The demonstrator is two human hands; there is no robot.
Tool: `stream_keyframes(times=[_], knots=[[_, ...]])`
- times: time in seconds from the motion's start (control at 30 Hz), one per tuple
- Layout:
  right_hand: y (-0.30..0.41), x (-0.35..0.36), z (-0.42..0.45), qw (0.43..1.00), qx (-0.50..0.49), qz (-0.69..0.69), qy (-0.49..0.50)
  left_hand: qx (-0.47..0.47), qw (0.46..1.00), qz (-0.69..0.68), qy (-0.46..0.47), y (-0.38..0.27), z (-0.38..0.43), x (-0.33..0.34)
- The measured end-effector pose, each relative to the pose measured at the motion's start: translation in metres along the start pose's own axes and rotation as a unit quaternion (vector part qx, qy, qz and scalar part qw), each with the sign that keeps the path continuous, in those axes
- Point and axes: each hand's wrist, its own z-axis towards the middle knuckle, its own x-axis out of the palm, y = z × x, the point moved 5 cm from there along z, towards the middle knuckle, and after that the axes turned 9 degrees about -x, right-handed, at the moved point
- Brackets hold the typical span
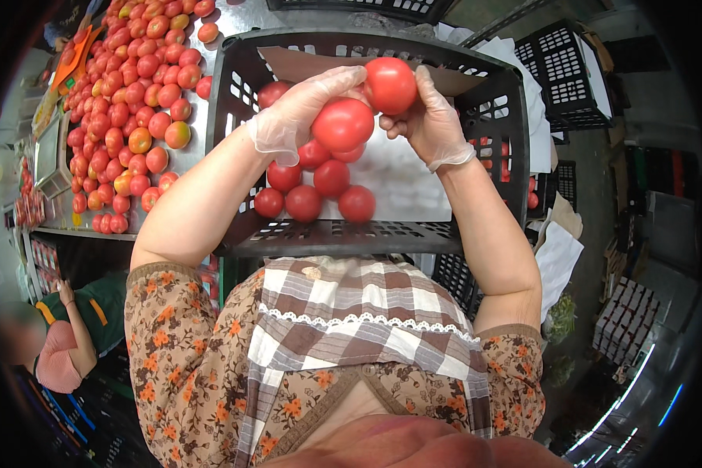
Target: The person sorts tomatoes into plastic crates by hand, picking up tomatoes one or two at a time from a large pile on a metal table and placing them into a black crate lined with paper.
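Observation:
Both my hands wear clear thin gloves and are raised over a black plastic crate (pixel 368 237). My left hand (pixel 304 99) holds a large red tomato (pixel 343 124) low against its palm. Between the two hands is another red tomato (pixel 391 85), with the left fingertips at its left side and my right hand (pixel 433 126) gripping its right side. The right hand's lower fingers are curled in below that tomato. Inside the crate, several red tomatoes (pixel 303 203) lie at the left on a pale paper liner (pixel 412 190). My left hand hides part of them.
A heap of red and yellowish tomatoes (pixel 134 93) covers a metal table (pixel 199 126) at left, with a scale (pixel 52 155) at its edge. A person in a green apron (pixel 102 310) is at lower left. Black crates (pixel 561 76) and white paper (pixel 556 257) are at right.

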Motion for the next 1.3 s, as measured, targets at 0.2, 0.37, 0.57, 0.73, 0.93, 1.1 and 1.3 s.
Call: stream_keyframes(times=[0.2, 0.37, 0.57, 0.73, 0.93, 1.1, 1.3], knots=[[0.005, 0.015, -0.003, 0.997, -0.052, -0.054, 0.034, -0.050, 0.998, -0.040, -0.004, 0.005, 0.003, -0.004], [0.006, 0.023, -0.013, 0.978, -0.080, -0.189, 0.045, -0.053, 0.998, -0.001, -0.020, 0.010, 0.003, -0.006], [0.006, 0.018, -0.012, 0.954, -0.064, -0.290, 0.037, -0.087, 0.995, -0.034, 0.044, 0.015, 0.000, 0.011], [0.009, 0.014, -0.012, 0.964, -0.052, -0.258, 0.029, -0.078, 0.996, -0.038, 0.009, 0.016, 0.000, 0.011], [0.008, 0.009, -0.008, 0.977, -0.054, -0.207, 0.007, -0.052, 0.995, -0.085, 0.026, 0.013, 0.003, 0.012], [0.006, 0.018, -0.008, 0.985, -0.031, -0.163, 0.048, -0.028, 0.996, -0.039, -0.076, 0.015, 0.008, 0.000], [0.018, 0.015, -0.009, 0.956, -0.181, -0.230, 0.017, -0.056, 0.996, -0.034, -0.056, 0.012, 0.006, -0.005]])
